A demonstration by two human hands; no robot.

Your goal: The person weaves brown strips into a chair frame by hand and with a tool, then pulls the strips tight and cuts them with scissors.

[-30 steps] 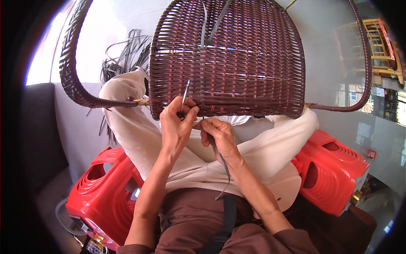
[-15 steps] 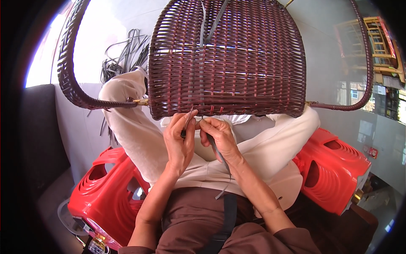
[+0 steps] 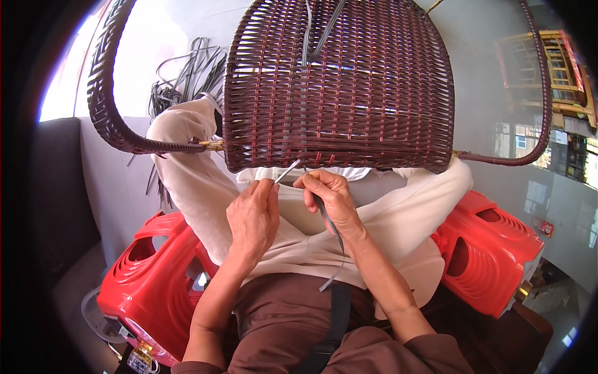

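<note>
A dark brown woven wicker chair (image 3: 374,93) rests before me, its lower edge close to my hands. My left hand (image 3: 252,218) is closed around a slim metal tool (image 3: 288,171) with a flattened tip, angled up toward that edge; its handle is hidden in my fist. Just right of it, my right hand (image 3: 331,198) pinches a flat grey weaving strip (image 3: 335,234) below the weave. The strip's loose end hangs down over my lap. More grey strip (image 3: 304,93) runs up through the middle of the woven panel.
Curved wicker-wrapped arms (image 3: 106,112) stick out on both sides of the chair. A tangle of loose grey strips (image 3: 187,78) lies on the floor at the far left. Red plastic stools (image 3: 152,274) flank my legs. A wooden chair (image 3: 554,68) stands at the far right.
My left hand has drawn back and down from the weave, and the metal tool now shows in it. My right hand still grips the strip. The chair has shifted slightly right.
</note>
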